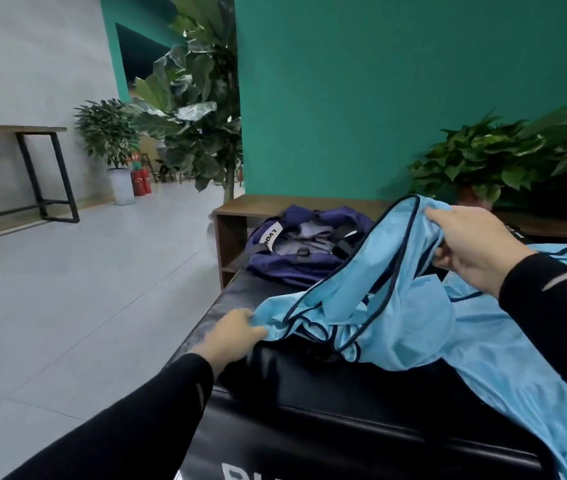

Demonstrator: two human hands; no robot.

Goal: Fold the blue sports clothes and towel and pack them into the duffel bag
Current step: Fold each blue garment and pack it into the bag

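Two hands on one light blue jersey (396,306) here, both in black sleeves. Starting far left there's a wooden side table on black metal legs (37,161) against the grey wall, then a leafy plant in a white pot (117,157) with red fire extinguishers (141,181) just beside it, and a taller big-leaf plant (195,109) at the corner of the green wall. Closer in, the left hand (231,332) has its fingers curled round the left edge of the jersey, pinching the fabric low, right at the top of the black padded bench (309,386). Behind that, at the far end of the bench, sits the navy duffel bag (304,245), unzipped and gaping open, with a white label on its left side; it leans against a low wooden shelf (257,206). The right hand (472,247) is held higher up and grips a bunched fold of the jersey near its dark-trimmed edge, thumb on top, so the cloth hangs stretched between the two hands. More light blue fabric spills over the bench to the right, down toward the near edge. Far right, bushy green plants (503,157) sit on the shelf.
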